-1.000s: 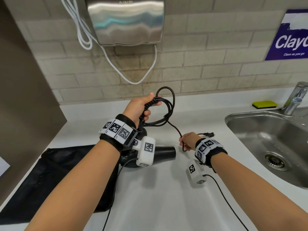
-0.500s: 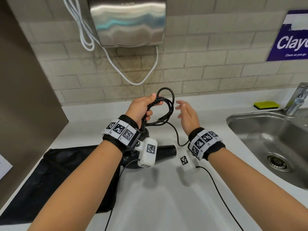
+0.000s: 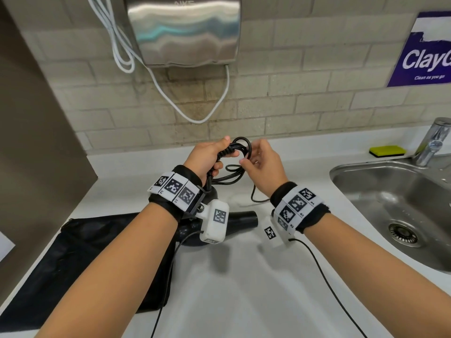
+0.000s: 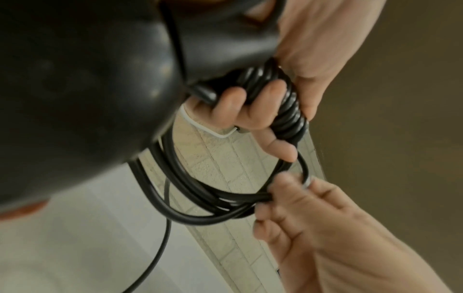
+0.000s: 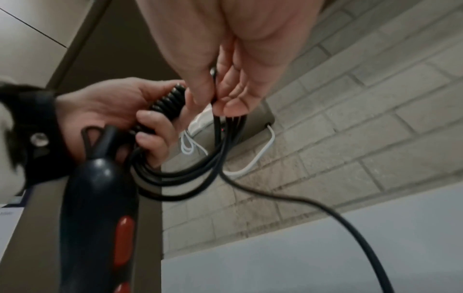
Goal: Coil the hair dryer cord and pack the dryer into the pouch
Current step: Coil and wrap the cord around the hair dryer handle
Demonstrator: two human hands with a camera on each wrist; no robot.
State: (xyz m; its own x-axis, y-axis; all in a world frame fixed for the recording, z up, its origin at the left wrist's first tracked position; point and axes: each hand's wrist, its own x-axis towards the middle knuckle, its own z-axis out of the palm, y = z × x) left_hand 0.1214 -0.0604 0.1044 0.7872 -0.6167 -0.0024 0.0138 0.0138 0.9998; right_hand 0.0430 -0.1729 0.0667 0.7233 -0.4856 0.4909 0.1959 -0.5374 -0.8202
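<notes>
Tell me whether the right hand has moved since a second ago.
Yes. The right hand has risen from the counter toward the tiled wall, and now pinches the coiled cord beside the left hand.

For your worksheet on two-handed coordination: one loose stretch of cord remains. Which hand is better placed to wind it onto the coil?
Right. The left hand grips the coil, anchoring it; the right hand already pinches the cord there.
</notes>
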